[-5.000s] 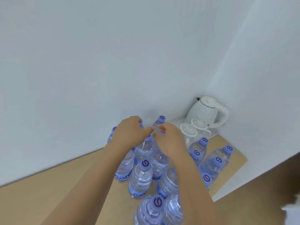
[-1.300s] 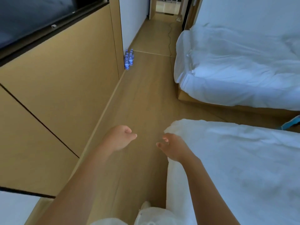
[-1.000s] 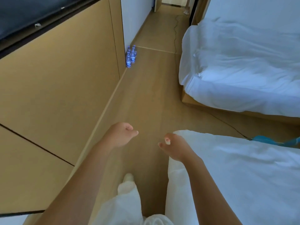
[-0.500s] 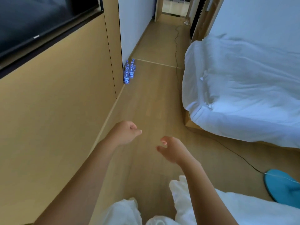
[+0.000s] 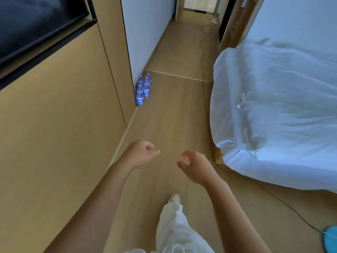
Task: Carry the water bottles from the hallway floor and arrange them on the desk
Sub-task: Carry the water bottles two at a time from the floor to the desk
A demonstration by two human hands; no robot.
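Several clear water bottles [image 5: 143, 90] with purple caps stand in a tight cluster on the wooden hallway floor, against the corner of the wood-panelled wall. They are well ahead of me. My left hand [image 5: 140, 155] hangs in front of me, fingers loosely curled, holding nothing. My right hand [image 5: 194, 166] is beside it, fingers relaxed and slightly spread, also empty. Both hands are far short of the bottles. The desk is out of view.
A wood-panelled wall [image 5: 63, 125] with a dark screen [image 5: 32, 28] runs along my left. A bed with white bedding [image 5: 282, 110] fills the right. A black cable [image 5: 202, 52] trails along the floor. A blue slipper [image 5: 330, 238] lies at the lower right.
I have walked away from the desk and down the room towards the bottles, which now appear larger. The nearer bed has dropped out of view. Both hands stay empty.
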